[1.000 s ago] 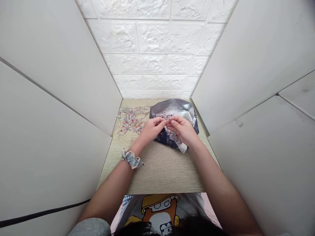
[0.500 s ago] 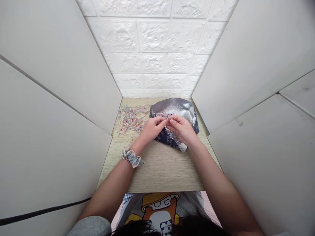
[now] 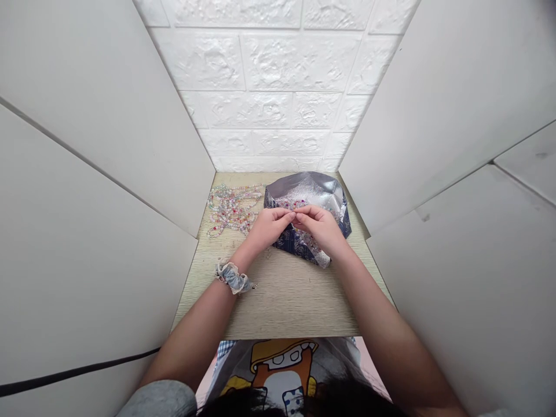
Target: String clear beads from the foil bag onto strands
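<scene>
My left hand (image 3: 268,227) and my right hand (image 3: 320,227) meet fingertip to fingertip over an open silver foil bag (image 3: 309,191) with a dark blue patterned outside. Both hands pinch a strand of small clear and coloured beads (image 3: 299,204) that comes out of the bag. The fingers of each hand are curled and pressed together on it. A scrunchie (image 3: 232,277) sits on my left wrist.
A heap of beaded strands (image 3: 230,209) lies on the wooden table (image 3: 282,301) left of the bag. White panels close in both sides and a white brick wall stands behind. A black cable (image 3: 78,372) runs along the lower left panel.
The hands have barely moved; the fingertips have drawn slightly closer together over the bag.
</scene>
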Available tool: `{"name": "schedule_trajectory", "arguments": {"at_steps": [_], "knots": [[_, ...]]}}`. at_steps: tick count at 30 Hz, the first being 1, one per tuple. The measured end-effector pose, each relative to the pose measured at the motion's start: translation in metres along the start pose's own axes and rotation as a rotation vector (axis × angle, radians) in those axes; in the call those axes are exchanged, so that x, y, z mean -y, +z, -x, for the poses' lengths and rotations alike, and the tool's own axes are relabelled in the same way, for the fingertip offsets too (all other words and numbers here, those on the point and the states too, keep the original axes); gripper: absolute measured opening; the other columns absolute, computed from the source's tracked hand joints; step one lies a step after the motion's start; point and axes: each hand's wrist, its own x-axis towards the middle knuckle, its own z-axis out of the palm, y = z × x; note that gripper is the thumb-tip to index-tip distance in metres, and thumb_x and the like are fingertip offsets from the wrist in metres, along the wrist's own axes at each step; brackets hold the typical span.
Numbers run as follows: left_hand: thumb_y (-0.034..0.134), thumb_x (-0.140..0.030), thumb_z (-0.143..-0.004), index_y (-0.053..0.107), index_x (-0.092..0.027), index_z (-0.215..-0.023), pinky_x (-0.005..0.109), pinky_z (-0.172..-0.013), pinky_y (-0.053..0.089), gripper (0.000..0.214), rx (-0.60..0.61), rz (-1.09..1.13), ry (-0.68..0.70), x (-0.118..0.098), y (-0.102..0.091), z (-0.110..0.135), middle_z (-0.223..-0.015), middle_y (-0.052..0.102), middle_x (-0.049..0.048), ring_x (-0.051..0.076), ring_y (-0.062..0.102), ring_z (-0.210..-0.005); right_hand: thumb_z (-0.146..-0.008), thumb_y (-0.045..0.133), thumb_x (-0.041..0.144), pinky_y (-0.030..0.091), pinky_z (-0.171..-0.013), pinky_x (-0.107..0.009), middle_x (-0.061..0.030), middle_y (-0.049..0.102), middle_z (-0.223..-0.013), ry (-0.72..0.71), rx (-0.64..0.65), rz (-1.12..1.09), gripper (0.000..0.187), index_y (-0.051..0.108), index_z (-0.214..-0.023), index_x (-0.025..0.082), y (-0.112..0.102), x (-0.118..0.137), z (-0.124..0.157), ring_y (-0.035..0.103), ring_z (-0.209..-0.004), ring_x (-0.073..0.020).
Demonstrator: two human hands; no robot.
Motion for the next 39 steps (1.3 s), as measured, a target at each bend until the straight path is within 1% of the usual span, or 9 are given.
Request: {"name": "schedule_trajectory", "arguments": {"at_steps": [3, 6, 10, 18, 24, 27, 29, 33, 39], "knots": [[0.049, -0.042, -0.07, 0.058, -0.013, -0.065, 0.019, -0.041, 0.025, 0.031, 0.05, 0.081, -0.113, -0.002, -0.001, 0.001, -0.045, 0.04, -0.0046, 0.005, 0.033, -0.04, -0.063, 0.057, 0.029, 0.045, -0.065, -0.028, 0.0007, 0.059, -0.064, -0.089, -0.063, 0.203, 0.013, 0.059, -0.068, 0.017, 0.0, 0.002, 0.001, 0.054, -0.063, -0.0111], [0.049, -0.047, -0.068, 0.053, -0.014, -0.062, 0.019, -0.036, 0.018, 0.034, 0.116, 0.214, -0.196, -0.004, -0.001, 0.002, -0.043, 0.031, -0.007, 0.003, 0.023, -0.035, -0.064, 0.055, 0.027, 0.044, -0.062, -0.026, 0.0004, 0.059, -0.064, -0.196, -0.107, 0.333, 0.011, 0.06, -0.066, 0.017, 0.0, 0.005, 0.003, 0.053, -0.062, -0.011], [0.052, -0.048, -0.065, 0.051, -0.015, -0.063, 0.019, -0.035, 0.016, 0.033, 0.102, 0.278, -0.213, -0.004, -0.002, 0.002, -0.044, 0.031, -0.0074, 0.002, 0.022, -0.035, -0.066, 0.053, 0.025, 0.043, -0.064, -0.026, -0.0013, 0.06, -0.071, -0.34, -0.133, 0.49, 0.011, 0.062, -0.067, 0.018, -0.001, 0.008, 0.005, 0.054, -0.07, -0.0124], [0.05, -0.049, -0.067, 0.054, -0.014, -0.062, 0.019, -0.039, 0.02, 0.036, 0.025, 0.099, -0.151, 0.0, -0.001, 0.001, -0.044, 0.035, -0.0061, 0.003, 0.028, -0.037, -0.078, 0.041, 0.021, 0.039, -0.07, -0.025, -0.002, 0.059, -0.078, -0.507, -0.097, 0.874, 0.02, 0.06, -0.076, 0.02, -0.002, 0.011, 0.009, 0.052, -0.075, -0.0127], [0.051, -0.048, -0.067, 0.05, -0.014, -0.057, 0.019, -0.039, 0.022, 0.036, 0.042, 0.11, -0.146, -0.001, 0.0, 0.002, -0.042, 0.036, -0.0058, 0.003, 0.029, -0.037, -0.081, 0.036, 0.021, 0.037, -0.07, -0.024, -0.0021, 0.058, -0.077, -0.523, -0.068, 0.96, 0.022, 0.058, -0.078, 0.019, -0.004, 0.01, 0.009, 0.051, -0.075, -0.0129], [0.051, -0.047, -0.067, 0.05, -0.014, -0.061, 0.018, -0.036, 0.021, 0.034, 0.069, 0.164, -0.184, -0.002, 0.001, 0.002, -0.045, 0.037, -0.0059, 0.002, 0.028, -0.035, -0.082, 0.033, 0.021, 0.037, -0.07, -0.025, -0.0028, 0.056, -0.078, -0.518, -0.081, 0.989, 0.023, 0.056, -0.079, 0.019, -0.003, 0.008, 0.008, 0.05, -0.075, -0.0135], [0.049, -0.046, -0.07, 0.052, -0.014, -0.069, 0.017, -0.035, 0.021, 0.033, 0.101, 0.217, -0.194, -0.004, 0.002, 0.002, -0.049, 0.041, -0.0048, 0.001, 0.029, -0.035, -0.082, 0.033, 0.021, 0.038, -0.071, -0.026, -0.0036, 0.056, -0.081, -0.558, -0.086, 0.975, 0.023, 0.056, -0.08, 0.019, -0.002, 0.006, 0.007, 0.05, -0.077, -0.0142], [0.045, -0.047, -0.073, 0.051, -0.014, -0.078, 0.015, -0.036, 0.028, 0.033, 0.143, 0.337, -0.152, -0.006, 0.003, 0.003, -0.06, 0.049, -0.0012, 0.004, 0.043, -0.044, -0.081, 0.037, 0.023, 0.039, -0.074, -0.027, -0.0044, 0.056, -0.09, -0.681, -0.071, 0.901, 0.019, 0.056, -0.08, 0.02, 0.0, 0.002, 0.007, 0.051, -0.084, -0.0148], [0.05, -0.042, -0.071, 0.053, -0.013, -0.064, 0.016, -0.036, 0.024, 0.03, 0.179, 0.289, -0.108, -0.006, -0.002, 0.004, -0.045, 0.037, -0.0055, 0.002, 0.033, -0.037, -0.082, 0.037, 0.022, 0.04, -0.074, -0.028, -0.0028, 0.055, -0.083, -0.741, -0.141, 0.812, 0.017, 0.053, -0.077, 0.021, -0.003, 0.007, 0.008, 0.051, -0.082, -0.0141]]}}
